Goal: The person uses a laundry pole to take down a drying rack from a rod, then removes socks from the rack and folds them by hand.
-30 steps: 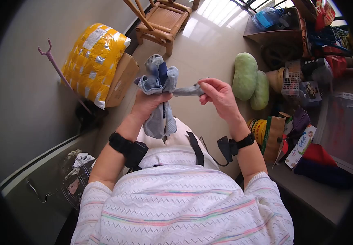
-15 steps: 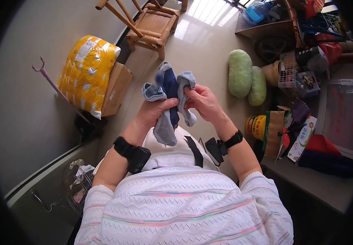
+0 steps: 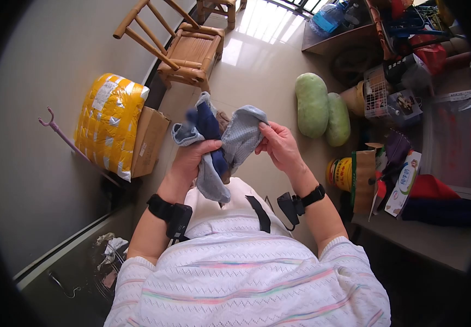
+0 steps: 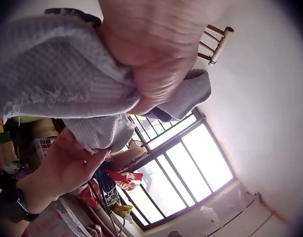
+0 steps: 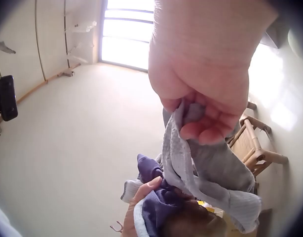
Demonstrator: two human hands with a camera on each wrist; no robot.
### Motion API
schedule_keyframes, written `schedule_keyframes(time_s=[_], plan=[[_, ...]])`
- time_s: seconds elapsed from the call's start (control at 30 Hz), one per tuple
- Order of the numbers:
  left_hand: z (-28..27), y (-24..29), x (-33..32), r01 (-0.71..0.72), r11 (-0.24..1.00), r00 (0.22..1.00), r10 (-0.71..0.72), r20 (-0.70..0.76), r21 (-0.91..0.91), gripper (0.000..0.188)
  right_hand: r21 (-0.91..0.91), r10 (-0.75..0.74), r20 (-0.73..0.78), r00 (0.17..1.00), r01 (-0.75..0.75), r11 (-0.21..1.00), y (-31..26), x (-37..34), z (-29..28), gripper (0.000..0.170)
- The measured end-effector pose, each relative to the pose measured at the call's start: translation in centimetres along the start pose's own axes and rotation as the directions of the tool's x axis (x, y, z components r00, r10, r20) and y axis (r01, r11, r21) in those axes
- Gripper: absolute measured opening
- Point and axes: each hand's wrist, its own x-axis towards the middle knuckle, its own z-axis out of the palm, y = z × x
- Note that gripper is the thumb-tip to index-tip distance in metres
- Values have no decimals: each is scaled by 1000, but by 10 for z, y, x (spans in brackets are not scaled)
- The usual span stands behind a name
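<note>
Up over the person's lap, the left hand (image 3: 188,159) had its fingers wrapped round a bunch of socks, thumb lying across the top. Navy cloth (image 3: 207,122) stuck up out of that grip, and a light grey sock (image 3: 212,181) hung down below it. Something brownish (image 3: 223,121) was tucked in behind the navy part; couldn't make out what exactly. From the left wrist you could see loose threads all over the grey knit.

Over on the other side, the right hand (image 3: 281,146) was pinching the edge of another grey sock (image 3: 243,129) between thumb and curled fingers, spreading it out right beside the bunch. Both grey ones were in the air, well above the tiled floor (image 3: 254,82).

As for the room, a bamboo chair (image 3: 192,52) stood past the hands, with a yellow-wrapped package (image 3: 110,125) leaning against a cardboard box (image 3: 151,141) to the left. Off to the right, two big green gourds (image 3: 312,106) lay side by side on the floor, with a milk carton (image 3: 404,182) amongst the clutter nearer the person.
</note>
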Motion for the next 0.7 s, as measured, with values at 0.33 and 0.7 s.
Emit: schedule_keyframes(time_s=[0.33,0.7], plan=[[41,-19,28,139,986,962,-157,223,95,29,64,-20,-67,998,24,998,-19,-6,-27,21],[21,9,66,170,983,964,-152,218,-66,31,162,59,25,998,-63,985,-27,80,-6,22]])
